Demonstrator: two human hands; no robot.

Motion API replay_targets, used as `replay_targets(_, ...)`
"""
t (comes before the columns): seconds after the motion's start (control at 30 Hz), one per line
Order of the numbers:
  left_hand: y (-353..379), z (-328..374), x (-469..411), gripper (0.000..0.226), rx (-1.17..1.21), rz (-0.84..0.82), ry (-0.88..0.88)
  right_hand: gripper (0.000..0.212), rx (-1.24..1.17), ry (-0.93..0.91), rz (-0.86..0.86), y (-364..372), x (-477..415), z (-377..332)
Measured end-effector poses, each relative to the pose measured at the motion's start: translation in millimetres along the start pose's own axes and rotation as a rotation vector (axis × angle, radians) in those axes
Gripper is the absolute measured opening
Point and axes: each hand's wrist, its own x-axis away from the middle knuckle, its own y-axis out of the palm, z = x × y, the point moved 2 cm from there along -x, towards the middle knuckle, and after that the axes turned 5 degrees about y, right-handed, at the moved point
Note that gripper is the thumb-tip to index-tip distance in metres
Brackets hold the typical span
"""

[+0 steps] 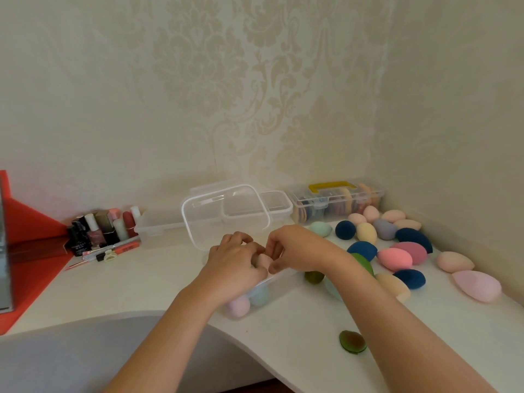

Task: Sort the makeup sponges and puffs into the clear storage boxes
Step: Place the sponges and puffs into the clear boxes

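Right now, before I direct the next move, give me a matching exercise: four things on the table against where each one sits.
Things:
1. pale pink sponge
2. avocado puff
3. yellow-handled box
4. lilac sponge

Places:
A. back right, by the wall
B. pinched between left hand and right hand
C. inside the open clear box
D. alone near the front edge of the table

Pairs: 1-B, 2-D, 3-A, 4-C

Navy, pink and green sponges; cream damask wallpaper.

Left hand, right hand pinch pink sponge above clear box.
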Motion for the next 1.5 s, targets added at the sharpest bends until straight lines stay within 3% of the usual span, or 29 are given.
replay_targets(0.1,-2.4,1.0,3.8,0.023,0.144,0.086,0.030,0.024,0.022,0.019,0.016,2.4,-3.0,-1.4)
replay_targets(0.17,-3.6,2.1,4.9,0.015,0.190,0.059,0.055,0.020,0.044,0.032,0.005,5.2,-6.2,-2.3)
replay_targets(0.37,-2.5,0.0,3.9,0.021,0.201,-0.038,0.055,0.014,-0.025,0.030,-0.036,-10.4,1.9,2.1)
replay_targets(0.47,-1.1,-0.9,2.7,0.020,0.200,-0.026,0.050,0.013,-0.165,0.051,0.169,-41.7,11.9,21.1)
replay_targets(0.53,-0.6,-1.0,2.1,0.020,0.200,-0.024,0.049,0.019,-0.117,0.177,0.422,-64.3,13.1,52.1)
replay_targets(0.6,0.4,-1.7,2.3,0.020,0.205,-0.023,0.047,0.024,-0.017,0.379,0.556,-79.1,12.1,93.7)
replay_targets(0.73,1.0,-1.9,1.7,0.021,0.196,-0.024,0.037,0.024,0.128,0.749,0.446,-74.8,12.2,164.7)
replay_targets(0.97,2.0,-3.0,0.5,0.020,0.184,-0.018,0.028,0.032,0.377,0.888,0.431,-63.0,12.6,198.6)
replay_targets(1.1,2.0,-3.3,1.1,0.021,0.188,-0.021,0.020,0.033,0.445,0.858,0.406,-61.6,9.9,192.5)
replay_targets(1.27,2.1,-2.9,0.8,0.021,0.194,-0.023,0.023,0.028,0.527,0.825,0.496,-74.2,13.5,183.1)
replay_targets(1.33,1.7,-2.2,0.6,0.021,0.200,-0.023,0.021,0.026,0.508,0.762,0.608,-85.9,15.4,171.0)
replay_targets(1.43,1.4,-1.2,0.9,0.021,0.208,-0.025,0.017,0.030,0.193,0.503,0.728,-95.6,16.4,139.1)
replay_targets(1.5,1.1,-1.2,1.0,0.022,0.212,-0.021,0.017,0.032,-0.155,0.289,0.619,-91.8,16.8,112.1)
